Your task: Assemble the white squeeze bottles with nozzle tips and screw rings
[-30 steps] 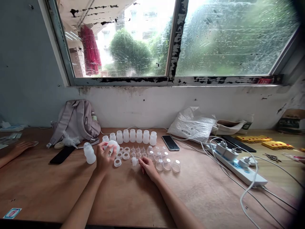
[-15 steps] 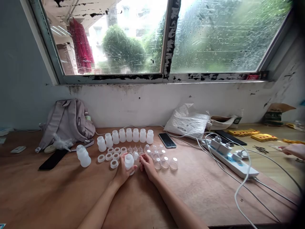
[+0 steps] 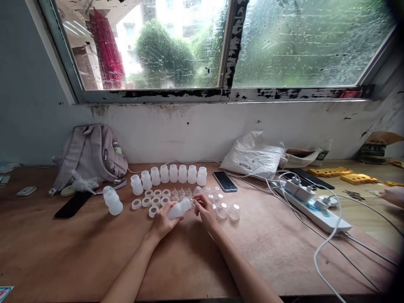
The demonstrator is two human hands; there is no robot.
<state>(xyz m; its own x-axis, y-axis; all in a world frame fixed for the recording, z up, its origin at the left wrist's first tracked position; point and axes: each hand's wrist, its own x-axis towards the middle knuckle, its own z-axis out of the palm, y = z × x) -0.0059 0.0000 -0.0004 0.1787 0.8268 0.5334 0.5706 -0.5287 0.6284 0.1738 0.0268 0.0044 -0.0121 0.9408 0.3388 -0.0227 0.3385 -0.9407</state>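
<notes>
From my feed, left hand (image 3: 162, 221) grips a small white bottle (image 3: 178, 208) tipped sideways above the table (image 3: 63, 252), while right hand (image 3: 205, 210) pinches something tiny at its neck.

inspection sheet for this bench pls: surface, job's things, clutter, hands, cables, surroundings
Surface: brown wooden bench, worn.
Job's things: white bottle held tilted; row of bottles upright; white rings and clear caps laid in rows; one bottle apart, on the left.
Clutter: backpack, two phones, plastic bag, yellow parts.
Hands: left hand grips the bottle; right hand at its neck.
Cables: power strip with plugs; white leads loop over the bench.
Surroundings: window, wet glass; another person's hand far right.
</notes>
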